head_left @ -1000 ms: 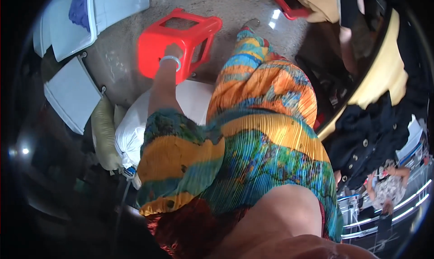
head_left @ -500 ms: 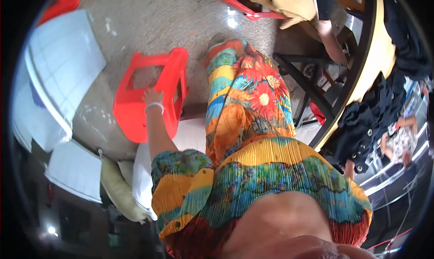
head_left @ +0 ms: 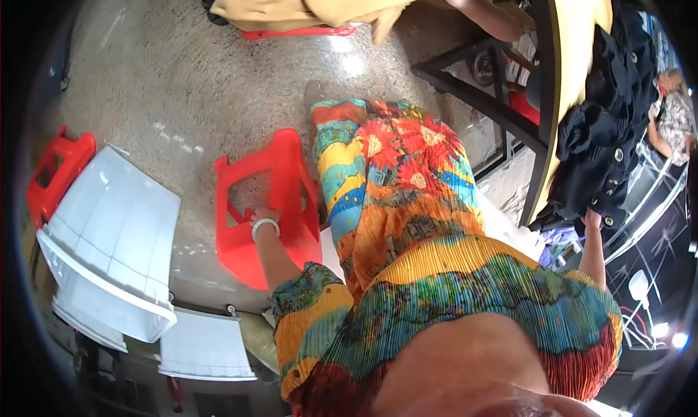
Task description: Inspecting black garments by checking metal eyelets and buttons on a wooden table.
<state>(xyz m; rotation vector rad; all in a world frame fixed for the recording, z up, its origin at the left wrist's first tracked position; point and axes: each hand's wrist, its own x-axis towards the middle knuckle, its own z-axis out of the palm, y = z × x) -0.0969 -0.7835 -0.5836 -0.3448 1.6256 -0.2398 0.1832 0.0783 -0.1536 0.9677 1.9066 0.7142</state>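
Observation:
My left hand [head_left: 265,216] is on a red plastic stool [head_left: 243,253], its fingers closed over the rim of an opening in the stool. A pale bangle circles that wrist. The stool stands on the floor to the left of my legs, in patterned trousers. On the right, my right hand [head_left: 592,218] is at the lower edge of a black garment [head_left: 592,155] with round metallic buttons, which lies bunched on the table. Its fingers are closed on the cloth and partly hidden by it.
A wooden table [head_left: 569,53] with black metal legs runs along the right. White plastic bins [head_left: 120,221] and another red stool [head_left: 62,173] stand at left. Ahead, tan cloth [head_left: 320,2] lies over something red beside another person's arm [head_left: 483,10]. A farther person [head_left: 672,119] is at right.
The view has turned, shifting the surroundings. My left hand has gone from lying spread on the stool to closing over its edge. More of my right hand shows at the black garment.

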